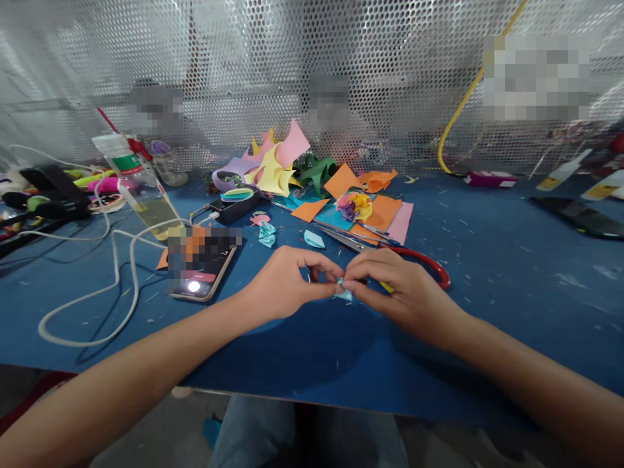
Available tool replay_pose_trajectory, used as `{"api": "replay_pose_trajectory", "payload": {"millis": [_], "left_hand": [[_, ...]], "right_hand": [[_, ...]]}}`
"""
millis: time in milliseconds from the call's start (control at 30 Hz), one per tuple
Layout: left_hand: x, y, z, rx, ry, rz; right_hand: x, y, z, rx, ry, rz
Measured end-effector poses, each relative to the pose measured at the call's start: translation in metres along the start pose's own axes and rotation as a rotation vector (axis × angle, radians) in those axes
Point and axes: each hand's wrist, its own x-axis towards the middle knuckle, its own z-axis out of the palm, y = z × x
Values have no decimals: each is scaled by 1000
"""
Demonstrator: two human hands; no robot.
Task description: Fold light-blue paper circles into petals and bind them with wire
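Note:
Between the fingertips of both hands is a small light blue piece of paper (344,294), pinched and partly covered by the fingers. My left hand (287,279) grips its left side with thumb and forefinger. On its right side, my right hand (394,286) pinches it the same way. Scissors with red handles (441,270) lie just behind my right hand, blades pointing left. Beyond my left hand rest a light blue paper petal (314,239) and a crumpled light blue paper piece (266,234). A multicoloured paper flower (353,207) sits farther back.
Orange paper sheets (385,211) and curled paper scraps (273,169) are piled at the back. To the left are a lit phone (207,270), a white cable (131,286) and a plastic bottle (146,195). A dark phone (580,216) and glue bottles (563,172) stand right. Perforated metal rises behind.

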Motion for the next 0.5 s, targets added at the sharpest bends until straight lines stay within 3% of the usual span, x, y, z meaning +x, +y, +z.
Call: {"api": "replay_pose_trajectory", "payload": {"millis": [267,500], "left_hand": [[0,-2,2,154,28,82],[-1,-4,1,164,6,109]], "right_hand": [[-1,5,1,-69,-8,-35],[-1,7,3,-68,-26,-69]]}}
